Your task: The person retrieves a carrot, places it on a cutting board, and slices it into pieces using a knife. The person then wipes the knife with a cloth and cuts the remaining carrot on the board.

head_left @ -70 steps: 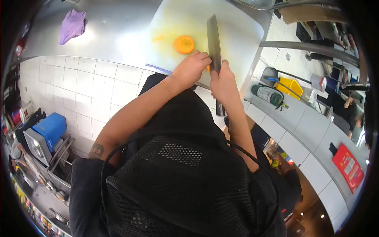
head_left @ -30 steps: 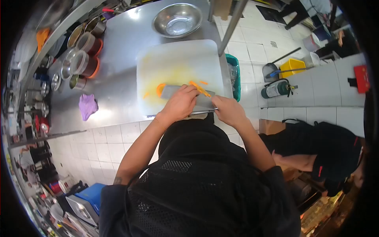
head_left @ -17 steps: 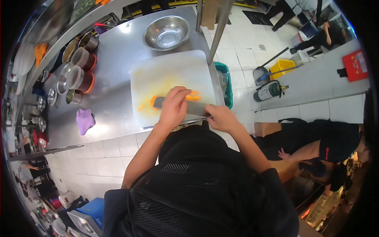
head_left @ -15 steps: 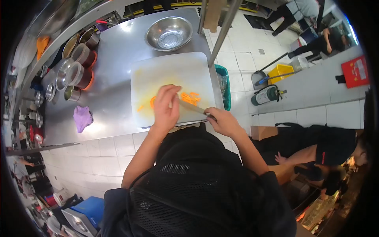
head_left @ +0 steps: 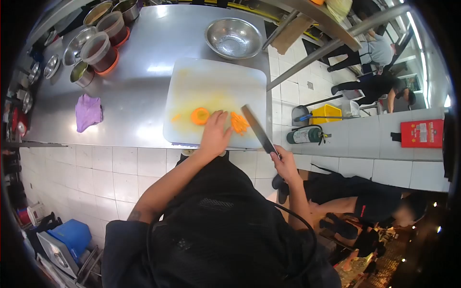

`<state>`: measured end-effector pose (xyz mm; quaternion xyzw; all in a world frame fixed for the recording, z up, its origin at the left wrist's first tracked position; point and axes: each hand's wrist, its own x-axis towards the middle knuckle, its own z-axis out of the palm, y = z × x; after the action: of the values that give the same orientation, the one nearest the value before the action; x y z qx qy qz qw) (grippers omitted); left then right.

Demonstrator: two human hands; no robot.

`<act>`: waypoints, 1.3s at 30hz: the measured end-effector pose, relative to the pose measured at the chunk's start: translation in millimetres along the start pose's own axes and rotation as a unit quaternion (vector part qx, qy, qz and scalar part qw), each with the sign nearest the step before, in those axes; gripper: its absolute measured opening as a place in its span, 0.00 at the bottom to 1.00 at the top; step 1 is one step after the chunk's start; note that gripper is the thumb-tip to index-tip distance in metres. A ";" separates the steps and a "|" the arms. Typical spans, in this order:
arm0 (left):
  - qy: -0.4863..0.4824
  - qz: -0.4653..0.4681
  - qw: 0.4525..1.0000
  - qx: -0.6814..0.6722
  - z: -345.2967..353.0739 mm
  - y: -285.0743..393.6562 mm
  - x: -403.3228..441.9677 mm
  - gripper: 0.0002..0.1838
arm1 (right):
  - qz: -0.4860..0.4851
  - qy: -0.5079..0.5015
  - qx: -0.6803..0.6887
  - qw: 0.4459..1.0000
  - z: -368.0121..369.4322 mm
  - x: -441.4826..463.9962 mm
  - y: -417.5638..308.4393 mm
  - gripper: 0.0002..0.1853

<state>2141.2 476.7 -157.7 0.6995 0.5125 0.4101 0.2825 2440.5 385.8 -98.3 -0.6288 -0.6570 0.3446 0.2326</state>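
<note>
My right hand (head_left: 285, 163) is closed round the handle of a kitchen knife (head_left: 258, 126). The blade points up and left, by the right edge of a white cutting board (head_left: 216, 81). On the board, my left hand (head_left: 216, 133) lies with fingers stretched out, between a round orange carrot piece (head_left: 198, 115) and a small pile of carrot strips (head_left: 238, 123). Its fingertips are close to the strips; whether they touch is hard to tell. A small orange scrap (head_left: 176, 117) sits further left, and yellow stains mark the board.
A metal bowl (head_left: 234, 38) stands behind the board on the steel table (head_left: 139, 53). Left are a purple cloth (head_left: 89, 113), a small metal pot (head_left: 81, 74) and lidless plastic tubs (head_left: 97, 52). A metal post (head_left: 317, 62) rises at right. Another person (head_left: 379, 204) is nearby at right.
The knife has moved away from the carrot, rightward, with my right hand. My left hand has shifted off the round piece, leaving it in sight. The whole view has turned.
</note>
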 end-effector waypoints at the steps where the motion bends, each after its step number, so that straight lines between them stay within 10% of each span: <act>1: 0.004 -0.003 1.000 -0.006 10.3 -1.2 4.5 0.30 | 0.165 -0.009 0.159 0.973 7.7 -6.4 6.0 0.09; 7: -0.081 -0.046 0.994 0.054 51.5 17.8 29.9 0.42 | 0.300 0.066 0.453 0.837 48.7 -37.5 8.5 0.08; 15: -0.023 0.095 0.990 -0.100 -23.5 -3.0 23.4 0.29 | 0.295 0.041 0.487 0.821 101.1 -38.9 -16.5 0.09; 18: -0.024 0.098 0.992 0.070 -93.2 -19.4 35.4 0.25 | 0.301 0.022 0.476 0.826 93.9 -36.7 -18.2 0.09; 20: -0.237 0.055 0.957 0.156 -98.7 -40.1 41.0 0.28 | 0.294 0.017 0.483 0.825 94.9 -34.9 -18.0 0.09; 32: 0.056 -0.051 0.996 0.043 -125.4 -108.4 56.9 0.28 | 0.274 -0.089 0.475 0.832 149.5 0.3 -61.5 0.09; 39: 0.024 -0.052 0.985 0.161 -91.7 -65.0 -2.7 0.40 | 0.220 -0.116 0.508 0.824 208.7 15.0 -96.1 0.07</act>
<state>2030.1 492.3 -165.3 0.6981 0.6145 0.3234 0.1746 2220.7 369.9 -165.1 -0.5047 -0.2553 0.7423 0.3594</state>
